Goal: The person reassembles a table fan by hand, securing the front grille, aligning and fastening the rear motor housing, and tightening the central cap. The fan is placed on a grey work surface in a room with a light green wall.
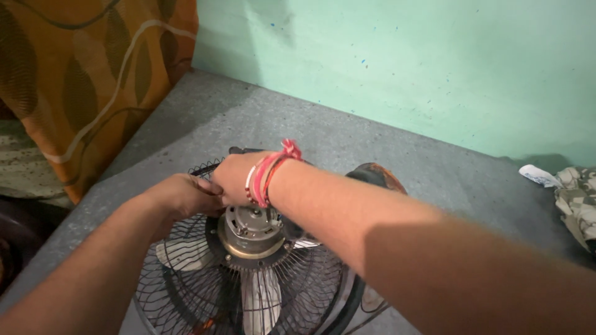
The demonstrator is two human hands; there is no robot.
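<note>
Forearms entered from 6 o'clock, meeting over a fan (248,273) that lay face-down on the grey floor (205,118), its wire grille (186,291) and white blades (261,304) below the exposed motor (251,232). Left hand (183,193), at 10 o'clock of the motor, was curled closed against the right hand (234,177), which wore red thread bands (267,174) and cupped the motor's top at 12 o'clock; what either pinched could not be told. Orange patterned cloth (93,74) hung at 10 o'clock and crumpled fabric (577,198) lay at 3 o'clock.

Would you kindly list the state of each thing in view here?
Fan motor: bare, no cover, facing up.
Wire guard: lying flat on the grey floor, blades inside.
White blades: unblurred.
Left hand: closed at the motor's far edge.
Right hand: on the motor's far side, fingers hidden.
Cloth: crumpled by the wall.
</note>
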